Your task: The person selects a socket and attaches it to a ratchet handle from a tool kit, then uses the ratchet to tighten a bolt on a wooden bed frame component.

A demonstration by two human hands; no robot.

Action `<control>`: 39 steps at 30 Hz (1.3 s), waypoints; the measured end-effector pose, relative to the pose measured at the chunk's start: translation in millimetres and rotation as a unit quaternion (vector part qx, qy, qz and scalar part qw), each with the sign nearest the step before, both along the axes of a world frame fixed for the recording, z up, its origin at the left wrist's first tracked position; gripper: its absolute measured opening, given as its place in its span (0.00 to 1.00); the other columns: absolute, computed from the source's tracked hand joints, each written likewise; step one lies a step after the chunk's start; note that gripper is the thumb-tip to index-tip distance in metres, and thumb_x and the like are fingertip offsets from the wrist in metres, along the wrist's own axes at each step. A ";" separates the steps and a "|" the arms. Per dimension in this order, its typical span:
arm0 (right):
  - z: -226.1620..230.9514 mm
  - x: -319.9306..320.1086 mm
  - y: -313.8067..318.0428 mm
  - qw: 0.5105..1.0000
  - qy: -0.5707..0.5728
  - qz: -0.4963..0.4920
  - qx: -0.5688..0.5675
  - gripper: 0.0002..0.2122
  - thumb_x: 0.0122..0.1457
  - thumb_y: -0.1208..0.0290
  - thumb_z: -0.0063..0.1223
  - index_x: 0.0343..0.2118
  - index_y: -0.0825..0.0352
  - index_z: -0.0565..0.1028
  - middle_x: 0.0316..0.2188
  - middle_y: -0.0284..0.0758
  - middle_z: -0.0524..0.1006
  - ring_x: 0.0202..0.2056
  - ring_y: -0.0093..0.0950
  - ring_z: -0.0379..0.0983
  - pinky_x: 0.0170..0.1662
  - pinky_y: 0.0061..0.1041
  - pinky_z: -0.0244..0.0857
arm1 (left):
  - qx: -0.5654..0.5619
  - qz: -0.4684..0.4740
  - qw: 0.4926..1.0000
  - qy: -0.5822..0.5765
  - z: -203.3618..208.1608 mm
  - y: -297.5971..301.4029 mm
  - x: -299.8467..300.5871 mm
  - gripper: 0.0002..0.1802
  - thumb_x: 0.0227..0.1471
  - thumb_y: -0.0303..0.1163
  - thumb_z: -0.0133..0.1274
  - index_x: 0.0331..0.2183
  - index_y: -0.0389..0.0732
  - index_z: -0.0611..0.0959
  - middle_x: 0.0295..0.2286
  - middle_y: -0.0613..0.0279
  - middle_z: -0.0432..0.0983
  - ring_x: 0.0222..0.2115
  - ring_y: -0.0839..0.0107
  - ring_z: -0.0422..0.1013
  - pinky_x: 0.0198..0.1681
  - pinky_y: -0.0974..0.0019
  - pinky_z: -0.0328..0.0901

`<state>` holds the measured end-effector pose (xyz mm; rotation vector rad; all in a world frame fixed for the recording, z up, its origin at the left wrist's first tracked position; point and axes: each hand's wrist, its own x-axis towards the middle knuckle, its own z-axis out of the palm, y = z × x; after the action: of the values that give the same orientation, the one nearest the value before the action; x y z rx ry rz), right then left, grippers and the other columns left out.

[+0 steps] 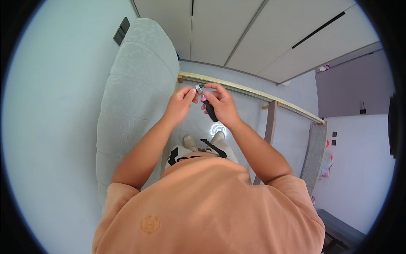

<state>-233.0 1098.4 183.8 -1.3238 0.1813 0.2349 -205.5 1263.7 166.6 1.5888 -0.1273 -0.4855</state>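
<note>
A ratchet wrench (210, 111) with a black handle, a pink collar and a silver round head is held up in front of me, its handle slanting down to the right. My right hand (224, 106) is closed around its upper part, with the forefinger reaching over the head. On the other side, my left hand (179, 103) pinches at the silver head with thumb and fingertips. Whether a separate small part sits between those fingertips is hidden. Both hands are above the floor inside a bed frame (249, 93) with pale wooden rails.
A padded light grey headboard (136, 80) rises along my left. A crossbeam (271, 122) and a grey end board (314, 148) stand to the right. Beyond the far rail are pale cabinet doors (220, 29). My slippered feet (190, 141) are on the shiny tiled floor.
</note>
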 end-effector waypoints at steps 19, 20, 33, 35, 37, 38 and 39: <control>28.7 -17.0 4.3 0.982 0.070 -0.032 0.175 0.17 0.64 0.59 0.36 0.43 0.70 0.68 0.22 0.33 0.72 0.20 0.22 0.68 0.24 0.24 0.67 | -0.035 0.055 0.997 -0.052 24.2 -7.1 -19.9 0.15 0.56 0.37 0.47 0.39 0.37 0.79 0.33 0.66 0.76 0.34 0.77 0.69 0.36 0.72 0.62; 30.3 -18.0 4.2 0.982 0.068 -0.024 0.172 0.17 0.64 0.59 0.36 0.43 0.70 0.68 0.22 0.33 0.71 0.20 0.22 0.67 0.23 0.23 0.66 | -0.030 0.055 0.997 -0.047 21.1 -4.2 -19.9 0.15 0.56 0.37 0.46 0.39 0.37 0.79 0.34 0.66 0.76 0.35 0.77 0.69 0.36 0.72 0.62; 27.0 -22.2 4.1 0.997 0.027 0.067 -0.022 0.18 0.63 0.59 0.37 0.41 0.70 0.70 0.14 0.31 0.66 0.12 0.21 0.62 0.17 0.20 0.59 | -0.010 0.039 0.999 -0.018 9.5 9.7 -28.5 0.13 0.56 0.34 0.45 0.37 0.37 0.79 0.33 0.65 0.75 0.33 0.77 0.69 0.36 0.72 0.61; 23.8 -21.6 6.3 0.997 0.016 0.078 -0.010 0.18 0.63 0.59 0.36 0.42 0.71 0.70 0.14 0.31 0.67 0.13 0.21 0.63 0.17 0.20 0.59 | -0.012 0.035 0.999 -0.019 7.7 12.3 -28.9 0.13 0.56 0.34 0.45 0.37 0.37 0.79 0.33 0.65 0.75 0.33 0.77 0.69 0.36 0.72 0.62; 21.3 -20.2 6.8 0.995 0.008 0.100 -0.002 0.19 0.64 0.59 0.35 0.45 0.71 0.69 0.14 0.31 0.67 0.13 0.21 0.63 0.18 0.20 0.59 | -0.010 0.031 0.999 -0.024 3.3 15.2 -28.4 0.13 0.57 0.34 0.44 0.38 0.37 0.78 0.33 0.64 0.75 0.34 0.76 0.69 0.37 0.71 0.62; 19.8 -19.1 6.9 0.994 0.003 0.111 0.002 0.20 0.64 0.58 0.34 0.46 0.71 0.68 0.15 0.31 0.67 0.13 0.21 0.63 0.18 0.20 0.60 | -0.009 0.029 0.999 -0.027 0.9 17.0 -27.5 0.14 0.57 0.35 0.44 0.38 0.36 0.78 0.33 0.64 0.75 0.35 0.76 0.69 0.37 0.71 0.62; 18.6 -18.6 7.0 0.994 0.006 0.111 0.004 0.21 0.64 0.58 0.32 0.48 0.71 0.67 0.15 0.31 0.67 0.13 0.21 0.62 0.18 0.20 0.59 | -0.004 0.031 0.999 -0.026 -0.5 18.5 -27.3 0.14 0.57 0.35 0.44 0.38 0.36 0.78 0.33 0.64 0.75 0.35 0.76 0.69 0.37 0.71 0.62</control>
<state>-251.7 1105.4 202.4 -1.3340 0.0425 0.4325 -232.8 1282.2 166.1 1.5925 -0.1185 -0.3946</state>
